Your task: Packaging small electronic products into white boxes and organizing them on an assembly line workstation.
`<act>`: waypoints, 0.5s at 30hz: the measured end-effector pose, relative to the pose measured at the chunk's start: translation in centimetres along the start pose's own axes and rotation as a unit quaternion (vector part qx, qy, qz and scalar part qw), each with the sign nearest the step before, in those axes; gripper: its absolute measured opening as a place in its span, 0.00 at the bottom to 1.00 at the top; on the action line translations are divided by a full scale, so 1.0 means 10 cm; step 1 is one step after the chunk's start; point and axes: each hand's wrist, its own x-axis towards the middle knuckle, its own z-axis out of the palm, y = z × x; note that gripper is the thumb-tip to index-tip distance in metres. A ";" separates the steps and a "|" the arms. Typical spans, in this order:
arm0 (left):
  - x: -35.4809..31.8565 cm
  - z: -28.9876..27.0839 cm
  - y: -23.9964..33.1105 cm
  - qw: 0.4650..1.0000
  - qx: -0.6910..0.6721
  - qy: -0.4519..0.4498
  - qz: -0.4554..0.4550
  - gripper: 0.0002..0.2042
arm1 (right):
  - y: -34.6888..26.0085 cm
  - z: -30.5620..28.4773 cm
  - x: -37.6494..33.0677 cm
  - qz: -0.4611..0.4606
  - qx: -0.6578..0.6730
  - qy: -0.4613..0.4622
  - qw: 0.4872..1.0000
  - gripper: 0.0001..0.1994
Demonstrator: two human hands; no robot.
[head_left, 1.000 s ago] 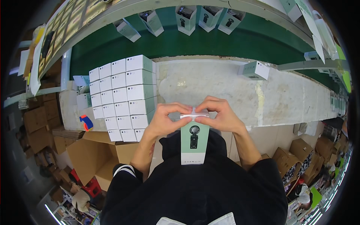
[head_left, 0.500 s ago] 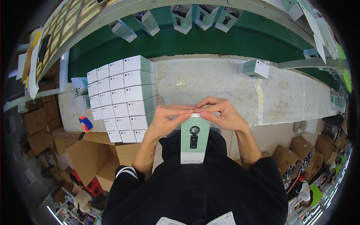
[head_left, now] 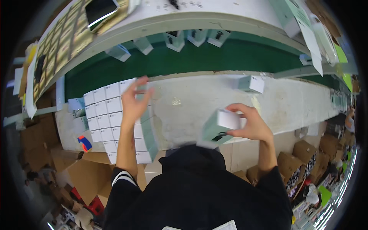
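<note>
My right hand (head_left: 253, 124) grips a pale green and white carton (head_left: 214, 126) near its white end, thumb on one side and fingers on the other. The carton is tilted over the near edge of the bench, with a dark device picture on its side. My left hand (head_left: 134, 101), a little blurred, is raised with fingers apart and nothing between them. It is in front of the far right part of a block of white-ended cartons (head_left: 100, 109) and hides some of them; whether it touches them I cannot tell.
One more carton (head_left: 251, 83) lies at the back right of the pale bench (head_left: 180, 111). Several cartons (head_left: 174, 40) stand on the green surface (head_left: 165, 61) beneath a shelf. A blue and red tape dispenser (head_left: 84, 143) sits at left. Cardboard boxes (head_left: 82, 176) are below.
Both hands were together on the upright carton's top. The left has let go and moved left and away from me; the right has carried the carton right and tipped it. The view has shifted.
</note>
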 end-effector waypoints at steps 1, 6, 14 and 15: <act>0.27 -0.10 -0.20 0.998 0.014 0.064 0.012 0.20 | 0.04 -0.02 -0.01 0.021 -0.059 0.026 0.998 0.32; 1.67 -0.87 -1.28 0.871 0.355 0.309 0.138 0.23 | 0.88 -0.01 -0.14 0.028 -0.228 0.120 0.966 0.34; 2.38 -1.31 -2.45 0.856 0.495 0.125 0.075 0.21 | 1.37 0.11 -0.19 0.098 -0.391 0.272 0.874 0.35; 2.34 -1.27 -2.39 0.858 0.493 0.123 0.075 0.21 | 1.20 0.15 -0.14 0.105 -0.443 0.293 0.841 0.35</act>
